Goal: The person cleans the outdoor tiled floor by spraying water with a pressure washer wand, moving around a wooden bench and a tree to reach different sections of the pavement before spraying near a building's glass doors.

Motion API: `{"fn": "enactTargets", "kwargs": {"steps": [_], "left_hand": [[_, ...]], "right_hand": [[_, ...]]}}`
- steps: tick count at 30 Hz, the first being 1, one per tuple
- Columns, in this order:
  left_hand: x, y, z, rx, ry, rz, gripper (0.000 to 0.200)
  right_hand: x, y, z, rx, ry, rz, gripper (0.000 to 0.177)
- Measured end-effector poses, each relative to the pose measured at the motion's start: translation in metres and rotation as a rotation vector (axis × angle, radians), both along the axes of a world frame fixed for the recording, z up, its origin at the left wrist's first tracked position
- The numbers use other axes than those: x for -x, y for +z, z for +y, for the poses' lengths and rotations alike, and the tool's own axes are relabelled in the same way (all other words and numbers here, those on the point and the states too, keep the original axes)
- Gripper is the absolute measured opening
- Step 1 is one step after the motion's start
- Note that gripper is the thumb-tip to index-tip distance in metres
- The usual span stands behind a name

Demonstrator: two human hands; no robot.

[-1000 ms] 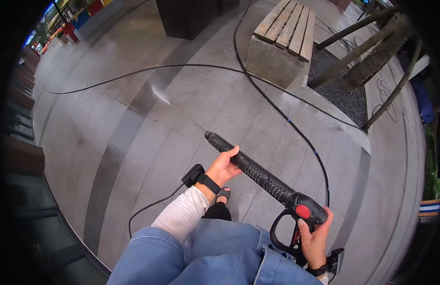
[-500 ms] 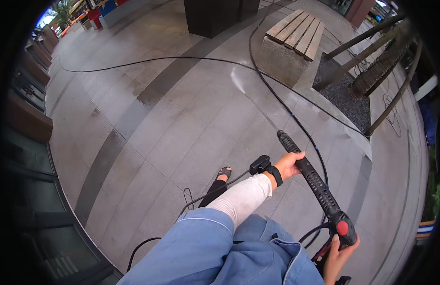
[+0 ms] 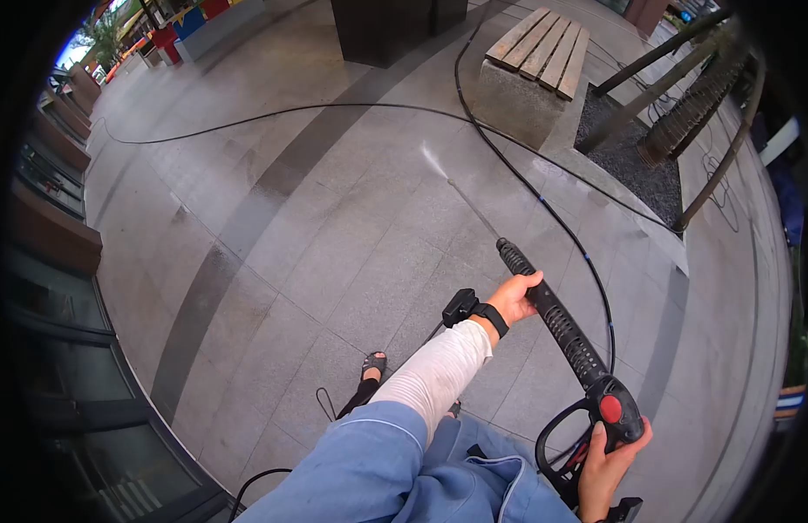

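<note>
A black pressure washer gun point(image 3: 568, 336) with a red round button slants across the view, its thin metal lance point(image 3: 473, 209) pointing up and left. White water spray point(image 3: 432, 159) leaves the tip above the paving. My left hand point(image 3: 515, 298) wraps around the perforated barrel near its front end; a black strap with a small box sits on that wrist. At the rear, my right hand point(image 3: 606, 460) is closed around the grip, thumb beside the red button. The trigger fingers are partly hidden behind the gun.
Black hose point(image 3: 543, 199) loops over the grey paving point(image 3: 334, 235) and passes right of the gun. A slatted wooden bench point(image 3: 541, 54) on a concrete base stands at upper right, beside a propped tree trunk point(image 3: 696, 113). A dark pillar base point(image 3: 382, 35) rises at the top; glass doors point(image 3: 90, 375) line the left.
The gun and both hands have shifted slightly left, and the spray has moved a little left with the lance. My foot has come down and left in view. Both hands keep their hold.
</note>
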State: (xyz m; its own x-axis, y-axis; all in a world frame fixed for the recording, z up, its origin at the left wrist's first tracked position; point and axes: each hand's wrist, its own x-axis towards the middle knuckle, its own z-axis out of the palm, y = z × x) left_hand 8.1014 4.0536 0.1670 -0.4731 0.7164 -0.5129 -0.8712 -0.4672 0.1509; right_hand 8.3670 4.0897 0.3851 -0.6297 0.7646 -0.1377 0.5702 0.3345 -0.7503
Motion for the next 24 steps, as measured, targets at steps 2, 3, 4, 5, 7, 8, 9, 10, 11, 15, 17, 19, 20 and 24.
{"fn": "enactTargets", "kwargs": {"steps": [2, 3, 4, 5, 7, 8, 9, 10, 11, 15, 17, 19, 20, 24], "left_hand": [[0.014, 0.002, -0.023, -0.026, 0.028, -0.026, 0.020], [0.024, 0.000, -0.047, -0.021, 0.050, -0.020, 0.020], [0.033, -0.004, -0.081, -0.015, 0.075, -0.011, 0.020], [0.040, -0.004, -0.117, 0.033, 0.160, -0.021, 0.020], [0.050, -0.024, -0.196, 0.078, 0.301, -0.116, 0.026], [0.049, -0.028, -0.238, 0.141, 0.369, -0.138, 0.027], [0.043, -0.026, -0.277, 0.182, 0.436, -0.175, 0.026], [0.038, -0.030, -0.314, 0.182, 0.445, -0.223, 0.024], [0.030, -0.008, -0.335, 0.302, 0.494, -0.254, 0.022], [0.017, 0.001, -0.344, 0.304, 0.434, -0.233, 0.022], [0.019, -0.003, -0.284, 0.224, 0.320, -0.189, 0.021], [0.017, -0.012, -0.200, 0.099, 0.162, -0.098, 0.019], [0.011, -0.006, -0.155, 0.018, 0.071, -0.085, 0.017], [-0.034, 0.034, -0.023, -0.164, -0.171, -0.006, 0.020]], "right_hand": [[0.017, -0.004, -0.022, -0.019, 0.027, 0.042, 0.054], [0.028, -0.011, -0.032, -0.079, 0.106, 0.073, 0.054], [0.041, -0.014, -0.042, -0.137, 0.188, 0.107, 0.055], [0.066, 0.000, -0.066, 0.037, 0.162, 0.040, 0.055], [0.084, -0.031, -0.082, 0.013, 0.378, 0.057, 0.053], [0.101, -0.031, -0.098, 0.114, 0.435, -0.003, 0.052], [0.114, -0.035, -0.112, 0.095, 0.542, 0.039, 0.052], [0.125, -0.041, -0.124, 0.075, 0.645, 0.086, 0.053], [0.130, -0.049, -0.129, 0.197, 0.669, 0.068, 0.054], [0.121, -0.045, -0.128, 0.178, 0.618, 0.031, 0.055], [0.085, -0.046, -0.104, 0.123, 0.490, -0.008, 0.055], [0.060, -0.003, -0.106, 0.199, 0.130, -0.054, 0.054], [0.024, -0.023, -0.083, -0.205, 0.288, 0.067, 0.058], [-0.021, 0.028, -0.088, -0.600, 0.021, 0.014, 0.044]]}}
